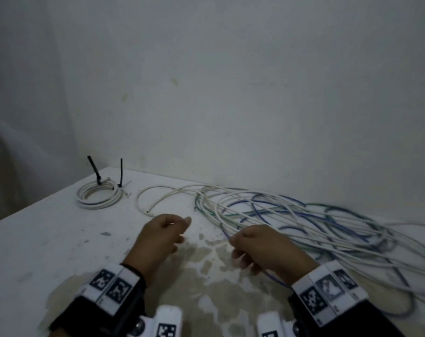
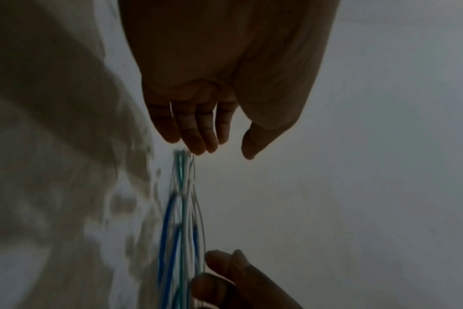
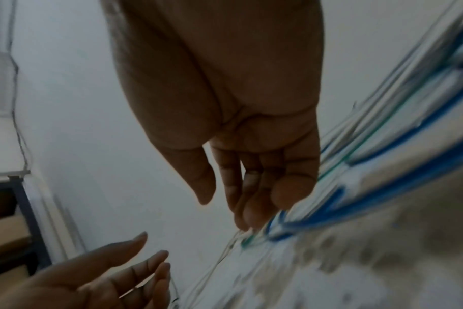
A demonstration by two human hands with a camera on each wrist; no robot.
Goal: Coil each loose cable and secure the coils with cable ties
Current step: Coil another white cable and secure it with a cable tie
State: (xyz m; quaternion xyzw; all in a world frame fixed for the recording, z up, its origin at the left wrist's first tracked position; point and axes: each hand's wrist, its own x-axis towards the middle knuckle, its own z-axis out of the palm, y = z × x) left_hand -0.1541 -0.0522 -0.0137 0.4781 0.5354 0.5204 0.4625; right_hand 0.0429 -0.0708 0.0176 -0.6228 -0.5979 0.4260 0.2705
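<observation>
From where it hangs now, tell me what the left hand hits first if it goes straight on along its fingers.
Probably the loose end of the white cable, just past the left hand. The fingers point up the table toward it, though depth is hard to judge here.

coil [image 1: 99, 197]: white cable, wound in a neat ring, flat on table far left, w/ two black ties [image 1: 120, 173] on its far side, tails sticking up.
loose cables [image 1: 303, 222]: white, blue, green strands tangled in long loops, sprawled flat on right half.
white end [image 1: 146, 200]: open curve betw. coil & tangle.
</observation>
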